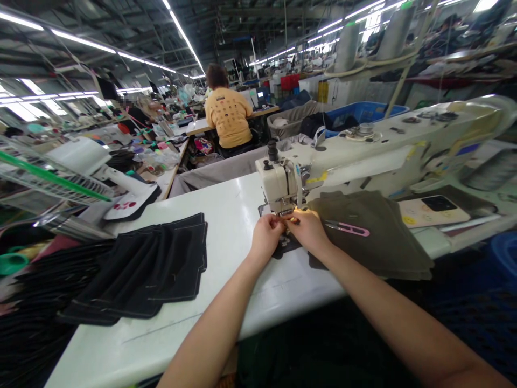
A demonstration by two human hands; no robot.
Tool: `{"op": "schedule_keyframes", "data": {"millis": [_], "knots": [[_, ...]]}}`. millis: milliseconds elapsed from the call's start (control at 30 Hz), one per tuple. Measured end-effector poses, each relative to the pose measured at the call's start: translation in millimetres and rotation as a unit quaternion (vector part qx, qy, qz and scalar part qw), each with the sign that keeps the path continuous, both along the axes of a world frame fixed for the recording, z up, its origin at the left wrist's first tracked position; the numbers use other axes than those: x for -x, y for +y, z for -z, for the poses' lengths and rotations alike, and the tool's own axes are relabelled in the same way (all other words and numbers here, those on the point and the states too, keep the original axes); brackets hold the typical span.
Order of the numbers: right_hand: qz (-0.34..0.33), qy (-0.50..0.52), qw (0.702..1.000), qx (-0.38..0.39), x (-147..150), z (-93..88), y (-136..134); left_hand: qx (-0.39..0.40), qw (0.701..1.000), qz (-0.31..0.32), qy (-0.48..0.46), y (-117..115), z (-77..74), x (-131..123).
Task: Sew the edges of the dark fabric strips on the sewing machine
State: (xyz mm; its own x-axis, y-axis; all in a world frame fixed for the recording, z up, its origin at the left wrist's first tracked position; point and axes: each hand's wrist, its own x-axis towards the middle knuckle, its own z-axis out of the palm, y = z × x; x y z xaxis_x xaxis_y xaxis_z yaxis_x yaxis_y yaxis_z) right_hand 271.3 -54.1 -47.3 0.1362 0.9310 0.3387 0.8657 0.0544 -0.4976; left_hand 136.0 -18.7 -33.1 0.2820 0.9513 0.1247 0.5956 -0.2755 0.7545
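L hand [265,236] & R hand [305,230] close together, pinching dark cloth [286,245] at sewing machine [278,180], black stitched pieces [137,269] on desk [230,215] look done, olive pile [371,231] maybe still to do

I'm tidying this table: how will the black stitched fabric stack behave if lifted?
The black fabric will probably droop, since its panels already lie in soft folds. It likely feels light for its size. The overlapping layers could slide apart if pushed, as they rest loosely on the smooth white table.
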Motion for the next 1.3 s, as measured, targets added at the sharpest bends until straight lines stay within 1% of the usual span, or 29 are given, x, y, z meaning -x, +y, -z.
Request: {"op": "schedule_keyframes", "data": {"millis": [167,333,433,567,667,833,967,1067,1167,1300], "knots": [[0.005,-0.015,1.0,-0.009,0.3,1.9,-2.4,-0.033,0.999,-0.007,0.041,-2.0,2.1,-1.1],[0.03,-0.024,0.999,-0.011,0.4,5.2,-3.1,-0.055,0.988,-0.011,0.143,-5.6,-0.5,-3.9],[0.051,-0.029,0.998,-0.009,0.5,5.8,-1.9,-0.058,0.983,-0.004,0.172,-7.0,-3.3,-3.6],[0.073,-0.034,0.997,-0.007,0.9,5.6,0.7,-0.064,0.984,-0.008,0.167,-6.6,-4.4,-1.6],[0.08,-0.033,0.996,-0.007,1.4,5.6,2.1,-0.032,0.987,-0.02,0.154,-4.2,-4.7,0.0],[0.083,-0.03,0.996,-0.008,3.1,5.2,3.0,0.007,0.987,-0.015,0.158,-2.5,-8.1,-0.4],[0.077,-0.028,0.997,-0.011,4.1,5.1,3.6,-0.006,0.986,-0.021,0.168,-3.0,-9.9,-2.9],[0.078,-0.024,0.997,-0.015,4.2,5.9,4.2,-0.018,0.99,-0.018,0.14,-0.1,-8.3,-2.1],[0.088,-0.018,0.996,-0.022,3.8,6.8,4.6,-0.029,0.993,-0.028,0.112,3.9,-5.4,0.1],[0.105,-0.012,0.994,-0.033,1.3,5.5,4.6,-0.039,0.994,-0.033,0.101,5.0,-2.7,2.5]]}}
